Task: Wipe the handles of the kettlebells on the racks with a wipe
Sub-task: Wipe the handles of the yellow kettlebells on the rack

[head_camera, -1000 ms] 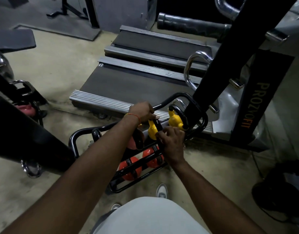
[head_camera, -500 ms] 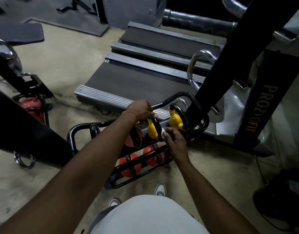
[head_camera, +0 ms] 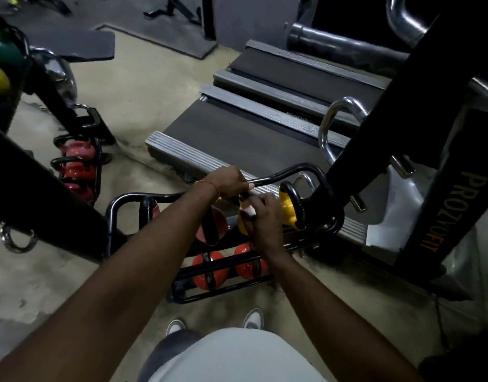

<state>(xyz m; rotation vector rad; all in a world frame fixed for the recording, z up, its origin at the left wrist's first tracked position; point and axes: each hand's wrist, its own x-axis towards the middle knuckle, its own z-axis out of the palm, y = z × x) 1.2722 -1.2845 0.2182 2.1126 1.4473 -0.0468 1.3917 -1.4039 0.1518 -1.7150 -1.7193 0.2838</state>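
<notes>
One wipe (head_camera: 250, 213) between right fingers (head_camera: 260, 204)

Black tubular rack (head_camera: 306, 170), two tiers. Upper tier, right end: yellow kettlebell (head_camera: 288, 213) with a black loop handle. Just left of it, a second yellow kettlebell (head_camera: 241, 226), partly hidden, with a bunched white wipe (head_camera: 249, 215) against it. Lower tier: two orange kettlebells (head_camera: 201, 282) side by side.

Dim gym with a stained beige concrete floor (head_camera: 143, 86). Beyond the fingers (head_camera: 265, 201) lie grey treadmills (head_camera: 237, 133). A dark mat (head_camera: 80, 42) lies far to their left, and a black machine upright (head_camera: 375, 119) stands just to their right.
</notes>
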